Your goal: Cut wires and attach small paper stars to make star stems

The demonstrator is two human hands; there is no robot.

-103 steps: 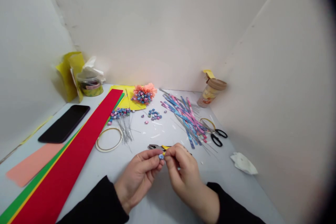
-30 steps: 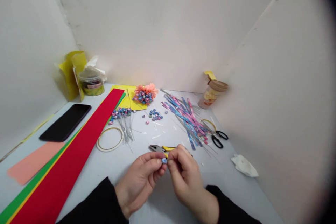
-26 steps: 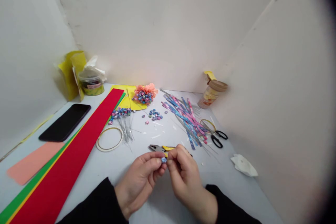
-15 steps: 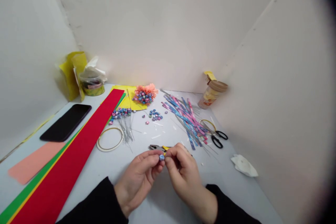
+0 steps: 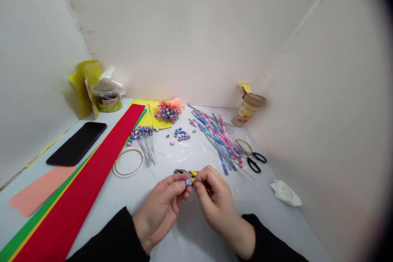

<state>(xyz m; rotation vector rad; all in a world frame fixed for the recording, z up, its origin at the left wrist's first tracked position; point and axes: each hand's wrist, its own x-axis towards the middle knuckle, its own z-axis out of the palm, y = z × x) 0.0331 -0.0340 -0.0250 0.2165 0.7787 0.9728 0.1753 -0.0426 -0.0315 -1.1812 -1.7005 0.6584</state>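
Note:
Between the thumb and fingers of my left hand (image 5: 164, 206) is a small blue folded paper star (image 5: 188, 182). My right hand (image 5: 216, 202) is pinched closed just to the right of the star; what its fingertips hold, if anything, is too small to make out. Behind my hands lie pliers (image 5: 181, 171) with yellow handles, partly hidden by my fingers. Farther back are several loose paper stars (image 5: 182, 134) and a bundle of stars on thin wires (image 5: 149, 149). Patterned paper strips (image 5: 216, 137) lie to the right.
Long red paper (image 5: 92, 180) and a phone (image 5: 77, 143) lie at left, near a tape roll (image 5: 129, 163). Scissors (image 5: 254, 165) and crumpled white tissue (image 5: 285, 193) are at right. A cup (image 5: 245, 110), an orange paper flower (image 5: 170, 110) and a tub (image 5: 107, 97) stand at the back.
My right hand has shifted slightly right, opening a small gap from the star. The left hand keeps holding the star, almost unmoved.

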